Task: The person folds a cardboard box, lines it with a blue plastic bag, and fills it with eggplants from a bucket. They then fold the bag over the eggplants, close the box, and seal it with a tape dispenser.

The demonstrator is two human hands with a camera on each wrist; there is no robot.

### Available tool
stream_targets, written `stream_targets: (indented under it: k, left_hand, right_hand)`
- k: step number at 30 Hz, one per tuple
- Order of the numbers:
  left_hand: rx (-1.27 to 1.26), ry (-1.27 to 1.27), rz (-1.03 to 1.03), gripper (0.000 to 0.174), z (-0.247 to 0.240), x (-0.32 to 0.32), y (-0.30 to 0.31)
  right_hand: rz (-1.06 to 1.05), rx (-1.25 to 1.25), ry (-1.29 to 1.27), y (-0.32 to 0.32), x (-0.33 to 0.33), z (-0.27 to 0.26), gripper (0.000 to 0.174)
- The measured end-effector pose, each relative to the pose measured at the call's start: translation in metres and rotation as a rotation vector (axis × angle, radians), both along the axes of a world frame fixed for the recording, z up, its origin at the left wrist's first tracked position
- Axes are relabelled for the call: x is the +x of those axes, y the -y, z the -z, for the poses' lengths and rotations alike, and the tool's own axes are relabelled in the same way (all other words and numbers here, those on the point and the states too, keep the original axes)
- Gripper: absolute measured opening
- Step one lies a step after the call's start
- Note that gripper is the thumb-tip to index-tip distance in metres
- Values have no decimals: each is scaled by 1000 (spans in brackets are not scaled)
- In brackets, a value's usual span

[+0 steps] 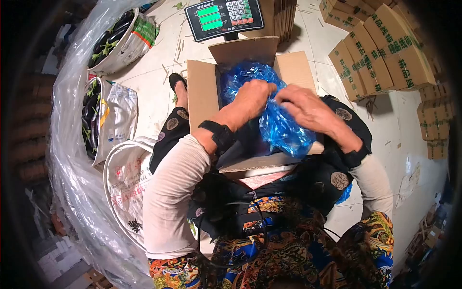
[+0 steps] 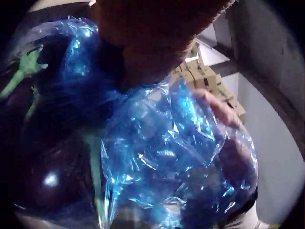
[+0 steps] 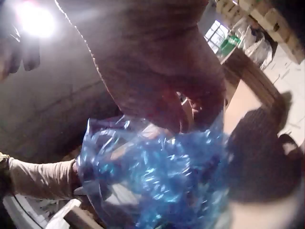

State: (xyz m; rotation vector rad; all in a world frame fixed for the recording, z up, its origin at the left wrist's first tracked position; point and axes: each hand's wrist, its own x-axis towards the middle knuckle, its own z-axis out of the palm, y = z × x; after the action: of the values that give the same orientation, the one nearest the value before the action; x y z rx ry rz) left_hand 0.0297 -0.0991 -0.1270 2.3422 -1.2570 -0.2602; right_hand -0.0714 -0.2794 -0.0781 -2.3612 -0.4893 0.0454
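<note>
An open cardboard box sits between the person's knees, lined with a shiny blue plastic bag. In the left wrist view, dark eggplants with green stems show through the film. My left hand, knuckles up, grips the gathered film over the middle of the box. Close beside it, my right hand pinches the same bag with bent fingers. Loose blue film bulges below the hands toward the box's near right corner. Part of the fingertips is hidden by the hands themselves.
A scale display stands just beyond the box. At the left are sacks of eggplants, a white sack and clear plastic sheeting. Printed cartons are stacked at the right. Bits of stem litter the tiled floor.
</note>
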Motion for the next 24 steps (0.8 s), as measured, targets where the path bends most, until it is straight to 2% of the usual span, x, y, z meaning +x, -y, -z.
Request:
stream_targets:
  k: [2,4,5,7,8,9,10,12,14,16,17,19,20,21,23,24]
  left_hand:
    - [-148,-125,-193,29,9,2,-4]
    - [-282,-258,-379,33,30,17,-17]
    - [-285,-454,-463,36,40,23,-24]
    - [-348,-585,-458,30,56,26,-31]
    - [-378,-651,-453,28,60,27,-32]
    - [-403,-816,-486,25,39,18,-28]
    - [-421,-823,-475,24,39,15,-26]
    - [-454,-834,-451,23,39,12,-21]
    - [-359,-523,-448,26,34,11,-23]
    - [-268,-212,-446,31,23,10,-27]
    - [-179,-251,-533,39,14,10,-28]
    - [-263,-185,-536,48,14,14,-41]
    - [-301,-153,-534,52,11,15,-48]
    - [-239,-130,-442,63,7,16,-54]
    - [-179,-193,-271,60,4,15,-62]
    - [-151,-225,-186,58,4,13,-63]
  right_hand:
    - [69,-109,-35,21,-9,-16,32]
    - [114,-180,-228,34,-20,-38,50]
    - [63,-194,-237,33,-24,-38,60]
    - [-34,-221,-254,31,-31,-37,82]
    - [8,-262,-326,23,-30,-25,102]
    - [41,-201,-271,14,-27,-13,104]
    - [74,-140,-216,5,-22,1,106]
    - [85,-104,9,-6,7,43,100]
    - [115,-255,-165,-25,48,55,88]
    - [93,-241,-260,-44,77,68,55]
    - [81,-55,-306,-47,86,79,46]
    - [53,322,-397,-54,98,95,31]
    - [101,412,-482,-60,96,91,28]
    - [151,502,-568,-65,90,85,25]
    - [306,676,-841,-62,96,99,23]
    - [311,759,-919,-58,100,103,18]
